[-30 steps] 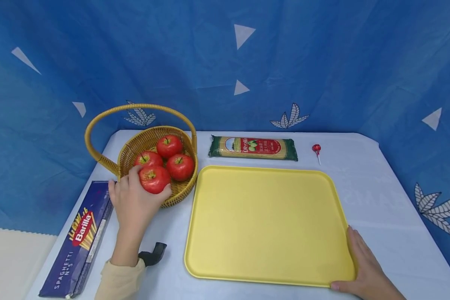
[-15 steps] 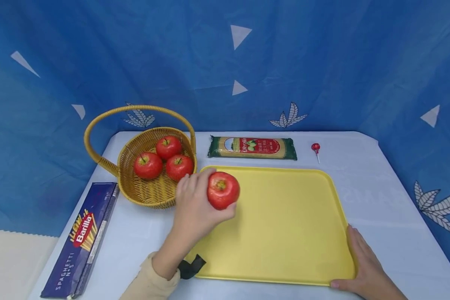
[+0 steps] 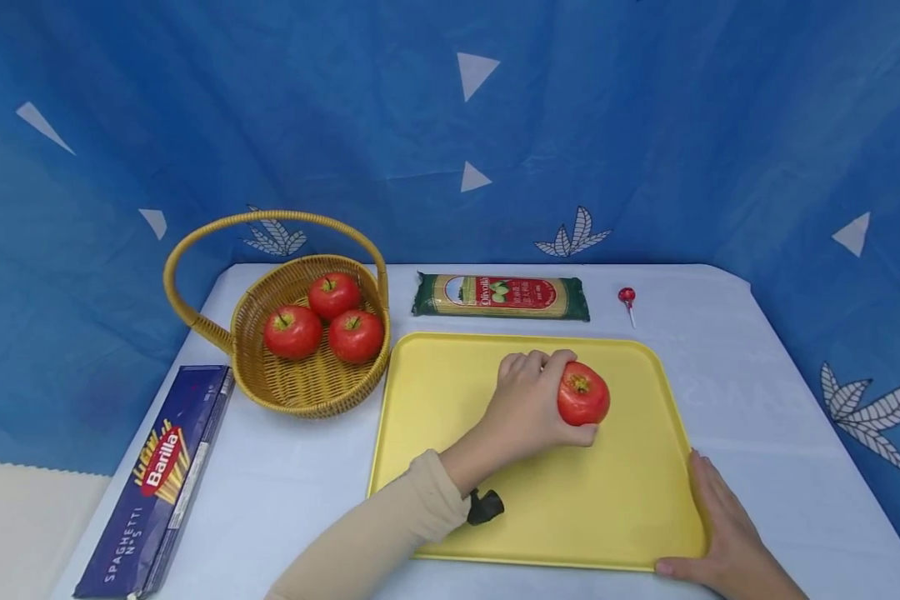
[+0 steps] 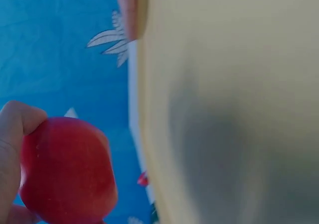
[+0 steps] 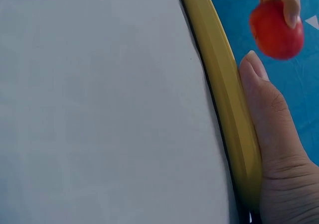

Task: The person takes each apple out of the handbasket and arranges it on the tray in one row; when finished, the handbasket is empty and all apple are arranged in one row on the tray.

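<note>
In the head view, my left hand (image 3: 534,402) grips a red apple (image 3: 583,394) from its left side, over the right half of a yellow tray (image 3: 450,367). The left wrist view shows the apple (image 4: 70,171) held above the tray, and a soft shadow falls on the tray surface (image 4: 249,59). My right hand (image 3: 727,533) lies at the tray's front right corner, fingers straight along the right rim and thumb at the front rim. In the right wrist view the thumb (image 5: 271,114) rests straight against the yellow edge (image 5: 219,74).
A wicker basket (image 3: 270,392) with a tall handle holds three red apples (image 3: 292,332) at the left. A blue spaghetti box (image 3: 157,475) lies in front of it. Behind the tray are a green-ended pasta packet (image 3: 501,297) and a red lollipop (image 3: 627,297).
My left hand has lifted one apple out of the basket and carried it rightward over the tray. The right hand has stayed at the tray's corner.
</note>
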A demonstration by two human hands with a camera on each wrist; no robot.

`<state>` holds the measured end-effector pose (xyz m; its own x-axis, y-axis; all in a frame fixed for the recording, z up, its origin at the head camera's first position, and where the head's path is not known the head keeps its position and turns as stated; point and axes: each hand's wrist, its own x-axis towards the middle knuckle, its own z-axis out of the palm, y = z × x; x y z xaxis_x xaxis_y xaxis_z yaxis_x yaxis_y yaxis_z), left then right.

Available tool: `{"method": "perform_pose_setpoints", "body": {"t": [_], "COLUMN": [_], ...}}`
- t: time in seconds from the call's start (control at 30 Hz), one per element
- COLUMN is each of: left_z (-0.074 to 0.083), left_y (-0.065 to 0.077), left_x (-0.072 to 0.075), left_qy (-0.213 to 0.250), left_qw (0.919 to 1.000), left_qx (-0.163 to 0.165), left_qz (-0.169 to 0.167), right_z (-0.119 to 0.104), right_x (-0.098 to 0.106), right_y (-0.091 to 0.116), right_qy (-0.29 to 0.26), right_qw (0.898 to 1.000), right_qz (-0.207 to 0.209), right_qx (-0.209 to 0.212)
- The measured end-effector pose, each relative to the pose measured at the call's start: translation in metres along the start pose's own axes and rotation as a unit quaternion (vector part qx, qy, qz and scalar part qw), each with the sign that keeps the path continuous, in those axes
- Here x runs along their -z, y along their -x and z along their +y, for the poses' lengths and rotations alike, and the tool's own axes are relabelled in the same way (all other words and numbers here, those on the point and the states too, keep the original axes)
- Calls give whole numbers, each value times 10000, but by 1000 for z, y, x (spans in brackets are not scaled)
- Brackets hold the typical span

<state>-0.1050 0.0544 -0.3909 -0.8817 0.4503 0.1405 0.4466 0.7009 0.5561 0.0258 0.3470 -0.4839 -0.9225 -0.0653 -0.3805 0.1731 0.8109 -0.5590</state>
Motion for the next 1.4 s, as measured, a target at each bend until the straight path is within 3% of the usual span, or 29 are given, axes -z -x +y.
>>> {"method": "perform_pose_setpoints", "body": {"t": [0.33,0.57,1.07,1.23,1.4], "left_z": [17,19,24,26,28], "left_y": [-34,-51,-51,-49,-43], "left_x": [-52,-69,-83,-77,-58], "left_qy": [-151,-533,-539,-546,-431], "left_qw": [9992,9968,9961,9958,9970], "left_qx": [-179,-327,-241,-263,-293], "left_qz": [-323,-497,-658,-683,-580], "right_z": [1,1,-1,0,1], "right_x": [0,-2,-2,-2,-1], "right_y": [-1,-3,-1,0,0], "right_qy": [14,-109,-134,-129,-27], "right_qw": [9999,9987,9988,9989,9993], "right_qz": [47,222,245,238,217], "right_qx": [113,444,402,390,296]}}
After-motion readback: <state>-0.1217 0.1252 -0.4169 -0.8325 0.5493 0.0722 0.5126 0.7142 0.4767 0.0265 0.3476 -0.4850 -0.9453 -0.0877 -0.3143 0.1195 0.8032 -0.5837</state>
